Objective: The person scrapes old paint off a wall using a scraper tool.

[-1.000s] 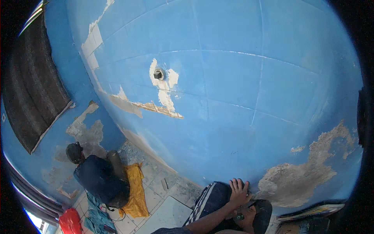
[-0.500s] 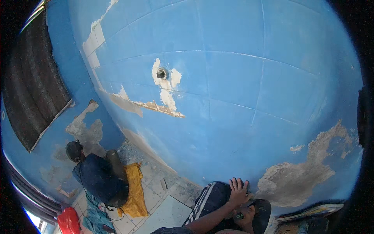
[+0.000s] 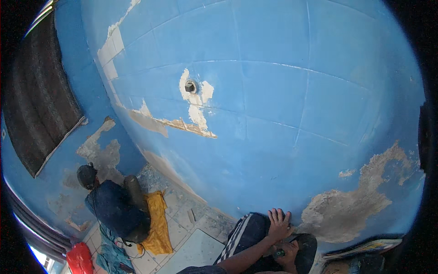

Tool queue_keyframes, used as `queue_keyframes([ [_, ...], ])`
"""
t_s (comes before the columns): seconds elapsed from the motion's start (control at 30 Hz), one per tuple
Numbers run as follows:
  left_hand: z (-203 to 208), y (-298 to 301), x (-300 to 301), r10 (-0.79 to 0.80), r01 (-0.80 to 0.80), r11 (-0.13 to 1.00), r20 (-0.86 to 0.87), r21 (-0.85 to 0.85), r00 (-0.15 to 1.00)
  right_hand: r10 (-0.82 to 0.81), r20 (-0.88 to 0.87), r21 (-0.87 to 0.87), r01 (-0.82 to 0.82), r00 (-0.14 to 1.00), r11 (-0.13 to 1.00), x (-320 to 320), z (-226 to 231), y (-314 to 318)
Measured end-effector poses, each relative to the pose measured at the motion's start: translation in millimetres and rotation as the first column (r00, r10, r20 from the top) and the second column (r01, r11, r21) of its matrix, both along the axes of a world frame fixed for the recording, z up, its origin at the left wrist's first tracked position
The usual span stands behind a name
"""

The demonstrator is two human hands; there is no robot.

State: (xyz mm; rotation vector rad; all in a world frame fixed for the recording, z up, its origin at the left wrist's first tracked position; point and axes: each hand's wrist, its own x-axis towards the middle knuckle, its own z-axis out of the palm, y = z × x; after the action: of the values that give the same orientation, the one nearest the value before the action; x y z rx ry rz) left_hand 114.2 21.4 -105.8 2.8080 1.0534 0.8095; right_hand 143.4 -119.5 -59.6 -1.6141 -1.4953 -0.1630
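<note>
Blue wall [image 3: 273, 114], rough grey patch [image 3: 337, 217] near the left fingers [image 3: 274, 215], tiled floor [image 3: 177, 232].

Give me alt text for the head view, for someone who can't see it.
Left hand spread low by a blue wall, right hand just below it, holding a dark object, left of a bare grey patch. Further left, a co-worker hunches beside a yellow cloth.

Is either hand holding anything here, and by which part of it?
The right hand is closed around a dark object; which part is too unclear to tell. The left hand has fingers spread; whether it holds anything cannot be told.
</note>
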Motion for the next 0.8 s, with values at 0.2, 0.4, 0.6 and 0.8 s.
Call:
queue_keyframes([
  [0.2,3,0,2,-0.014,0.014,1.000,0.068,-0.007,0.998,0.072,-0.025,0.056,-0.071,0.997,0.996,6,-6,1],
  [0.4,-13,7,6,-0.099,0.079,0.993,0.281,0.084,0.955,0.029,-0.053,-0.023,-0.031,0.998,0.999,0,-5,0],
  [0.6,-6,1,6,-0.044,0.044,0.999,0.215,0.009,0.976,0.001,0.015,-0.024,0.000,1.000,1.000,0,1,-2],
  [0.8,-15,8,6,-0.086,0.058,0.994,0.342,0.092,0.936,0.052,0.071,0.008,-0.053,0.996,0.999,1,3,3],
])
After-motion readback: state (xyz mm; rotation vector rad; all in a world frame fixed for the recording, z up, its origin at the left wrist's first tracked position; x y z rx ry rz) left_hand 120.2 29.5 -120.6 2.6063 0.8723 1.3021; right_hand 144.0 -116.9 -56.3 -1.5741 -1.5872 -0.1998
